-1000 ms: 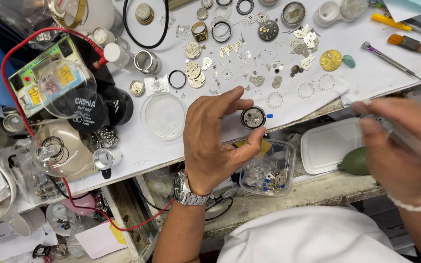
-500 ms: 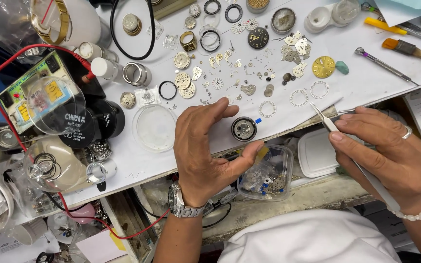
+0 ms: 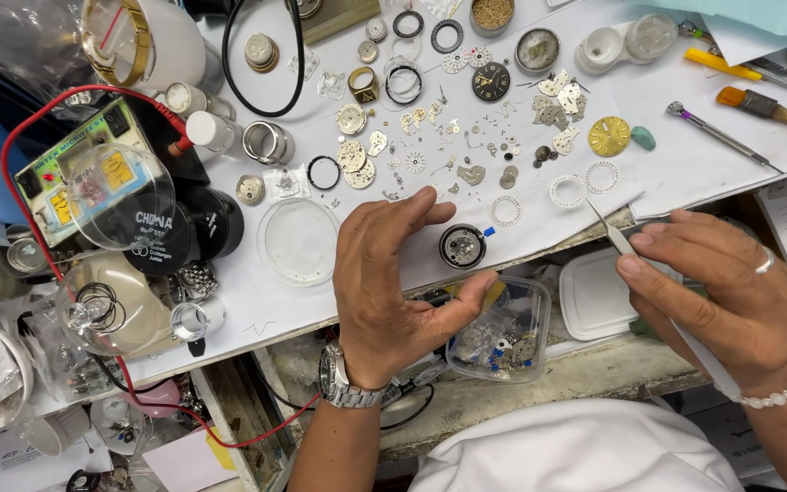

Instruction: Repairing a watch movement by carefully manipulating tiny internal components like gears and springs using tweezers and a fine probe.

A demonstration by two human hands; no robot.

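Observation:
A round watch movement [image 3: 462, 246] lies on the white paper at the bench's front edge. My left hand [image 3: 398, 282] curls around it, index finger above and thumb below, with a small gap on each side. My right hand [image 3: 721, 292] grips thin metal tweezers [image 3: 610, 228], whose tip points up and left toward small toothed rings [image 3: 567, 190]. A metal watch sits on my left wrist; a pearl bracelet and a ring are on my right hand.
Many loose gears, plates and dials [image 3: 490, 80] lie scattered on the paper. A clear round lid [image 3: 298, 241], a clear parts tub [image 3: 501, 333], a white tray [image 3: 598, 293], a brush [image 3: 771, 107], a screwdriver [image 3: 721, 137] and red-wired tester [image 3: 75, 178] surround them.
My left hand let the movement down onto the paper and loosened around it. My right hand moved in from the right, bringing the tweezers closer to the bench edge.

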